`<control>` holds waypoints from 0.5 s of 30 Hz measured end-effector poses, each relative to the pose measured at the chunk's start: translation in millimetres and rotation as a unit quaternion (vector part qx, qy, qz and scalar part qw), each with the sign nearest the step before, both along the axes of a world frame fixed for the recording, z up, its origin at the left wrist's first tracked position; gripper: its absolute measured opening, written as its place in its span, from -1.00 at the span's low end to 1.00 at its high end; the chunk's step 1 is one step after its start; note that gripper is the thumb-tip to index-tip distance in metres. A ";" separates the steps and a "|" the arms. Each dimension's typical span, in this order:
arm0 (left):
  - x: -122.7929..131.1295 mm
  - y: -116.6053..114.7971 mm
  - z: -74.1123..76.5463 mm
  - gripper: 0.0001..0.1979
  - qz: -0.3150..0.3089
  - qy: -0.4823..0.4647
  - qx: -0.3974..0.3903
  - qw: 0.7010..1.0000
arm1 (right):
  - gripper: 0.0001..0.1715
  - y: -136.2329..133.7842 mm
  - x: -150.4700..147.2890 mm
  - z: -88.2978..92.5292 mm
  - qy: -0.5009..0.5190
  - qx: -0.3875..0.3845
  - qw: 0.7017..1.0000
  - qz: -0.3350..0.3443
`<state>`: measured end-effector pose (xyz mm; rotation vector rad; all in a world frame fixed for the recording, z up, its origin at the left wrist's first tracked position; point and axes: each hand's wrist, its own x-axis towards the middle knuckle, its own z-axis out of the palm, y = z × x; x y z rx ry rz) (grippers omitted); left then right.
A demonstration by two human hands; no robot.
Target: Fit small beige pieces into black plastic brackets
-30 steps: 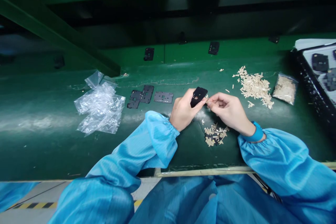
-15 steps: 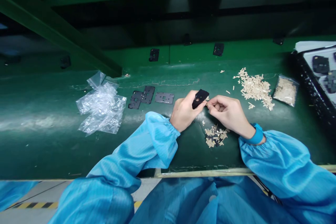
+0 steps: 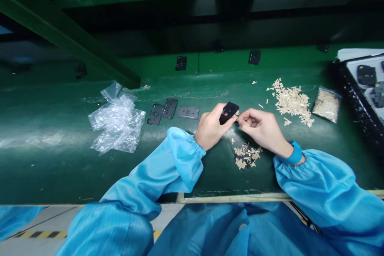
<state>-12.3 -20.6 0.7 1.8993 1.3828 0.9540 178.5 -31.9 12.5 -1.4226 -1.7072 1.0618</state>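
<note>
My left hand is closed around a flat black plastic part with a small cut-out, held tilted above the table. Against its right edge my right hand pinches with thumb and forefinger. What lies in that pinch is too small to make out, though a pale bit shows near the fingertips. Below the hands is a small pile of pale and dark scraps. To the left of my left hand lie a grey-black plate and two touching black parts.
Clear plastic bags are heaped at left. On the right are a loose pile of cream strips, a filled bag and a black-rimmed tray of black parts. Behind, several black parts are spaced along a green strip.
The black parts along the back strip have shifted slightly to the right. Both hands keep nearly the same place, and the left still holds the black plastic part.
</note>
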 end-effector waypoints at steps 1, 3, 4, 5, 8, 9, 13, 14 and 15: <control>-0.4 0.5 -0.5 -0.74 -0.004 0.002 0.006 1.000 | -0.94 0.2 0.1 0.2 0.003 -0.004 1.000 0.001; -1.6 2.7 -0.7 -0.72 -0.006 0.006 0.013 1.000 | -0.95 1.1 0.9 0.1 0.014 -0.015 1.000 -0.001; -2.5 4.4 -0.4 -0.71 0.005 0.010 0.012 1.000 | -0.96 1.8 1.6 -0.3 0.022 -0.020 1.000 -0.004; -3.4 6.3 0.1 -0.71 0.022 0.016 0.009 1.000 | -0.96 2.5 2.5 -0.8 0.031 -0.023 0.999 -0.009; -6.0 11.7 1.8 -0.73 0.069 0.030 -0.008 0.997 | -0.95 4.1 5.0 -2.5 0.050 -0.027 0.998 -0.020; -6.6 12.9 2.0 -0.74 0.068 0.031 -0.014 0.997 | -0.95 4.4 5.4 -2.8 0.052 -0.029 0.998 -0.020; -6.4 13.7 0.9 -0.77 0.018 0.006 -0.033 0.999 | -0.95 4.4 4.6 -1.8 0.042 -0.028 0.999 -0.015; -5.8 13.4 0.6 -0.75 0.006 -0.010 -0.041 0.999 | -0.95 4.2 4.1 -1.1 0.040 -0.026 0.999 -0.014; -5.2 13.0 0.6 -0.73 -0.004 -0.030 -0.053 0.998 | -0.95 4.1 3.7 -0.4 0.039 -0.024 0.999 -0.013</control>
